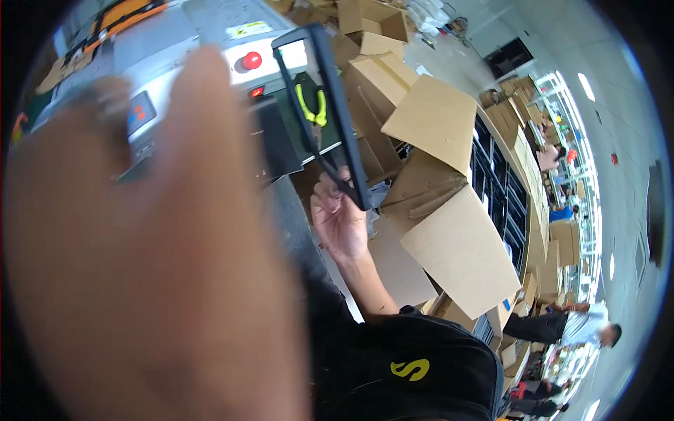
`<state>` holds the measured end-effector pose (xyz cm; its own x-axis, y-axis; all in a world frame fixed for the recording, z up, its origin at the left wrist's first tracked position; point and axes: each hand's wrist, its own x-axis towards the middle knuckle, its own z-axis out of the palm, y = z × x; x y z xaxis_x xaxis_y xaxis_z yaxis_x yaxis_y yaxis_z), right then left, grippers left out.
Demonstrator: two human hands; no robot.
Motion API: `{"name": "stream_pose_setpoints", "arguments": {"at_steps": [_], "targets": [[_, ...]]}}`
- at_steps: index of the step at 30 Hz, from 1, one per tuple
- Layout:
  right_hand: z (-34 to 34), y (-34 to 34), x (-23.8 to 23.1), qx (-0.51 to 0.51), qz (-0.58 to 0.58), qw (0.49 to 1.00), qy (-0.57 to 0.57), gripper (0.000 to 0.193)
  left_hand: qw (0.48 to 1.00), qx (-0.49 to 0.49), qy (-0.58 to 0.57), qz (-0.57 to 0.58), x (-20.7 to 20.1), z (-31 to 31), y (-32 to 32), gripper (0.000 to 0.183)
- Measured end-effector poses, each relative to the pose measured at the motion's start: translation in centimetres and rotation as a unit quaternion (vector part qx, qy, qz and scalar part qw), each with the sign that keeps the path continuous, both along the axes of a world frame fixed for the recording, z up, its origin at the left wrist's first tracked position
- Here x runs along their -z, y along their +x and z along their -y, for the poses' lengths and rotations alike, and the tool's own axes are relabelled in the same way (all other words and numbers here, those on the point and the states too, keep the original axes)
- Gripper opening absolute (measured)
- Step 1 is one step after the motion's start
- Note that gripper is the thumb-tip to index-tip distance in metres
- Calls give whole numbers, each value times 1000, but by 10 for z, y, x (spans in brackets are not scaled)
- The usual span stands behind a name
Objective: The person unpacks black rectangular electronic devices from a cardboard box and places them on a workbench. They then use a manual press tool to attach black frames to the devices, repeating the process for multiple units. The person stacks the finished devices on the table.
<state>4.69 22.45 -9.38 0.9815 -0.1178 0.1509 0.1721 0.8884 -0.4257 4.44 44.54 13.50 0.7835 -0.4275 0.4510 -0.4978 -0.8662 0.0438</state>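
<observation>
My left hand (pixel 203 231) looms very close and blurred across the left side. Its raised fingers stand apart, and nothing shows between them. My right hand (pixel 342 231) is closed on the lower end of a narrow black rectangular frame (pixel 342 116), which is held up at a tilt. Through the frame's opening I see pliers (pixel 320 112) with yellow-green handles, lying on a dark green surface. Beyond my left hand is a white machine (pixel 235 57) with a round red button (pixel 251 61), a lit red switch (pixel 257 92) and a small display panel (pixel 142 112).
An open cardboard box (pixel 460 259) to the right holds several black frames (pixel 495 182). More open cartons (pixel 382 74) stand behind it. A person (pixel 572 325) stands far right, near lit shelves. An orange and black item (pixel 126 17) lies atop the machine.
</observation>
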Motion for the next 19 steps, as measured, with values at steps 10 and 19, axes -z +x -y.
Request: {"name": "stream_pose_setpoints", "arguments": {"at_steps": [10, 19], "targets": [[5, -2, -3, 1, -6, 1000, -28, 26, 1000, -3, 6, -16, -9, -11, -12, 38], [-3, 23, 7, 16, -51, 998, -23, 20, 978, -40, 51, -199, 25, -24, 24, 51]]}}
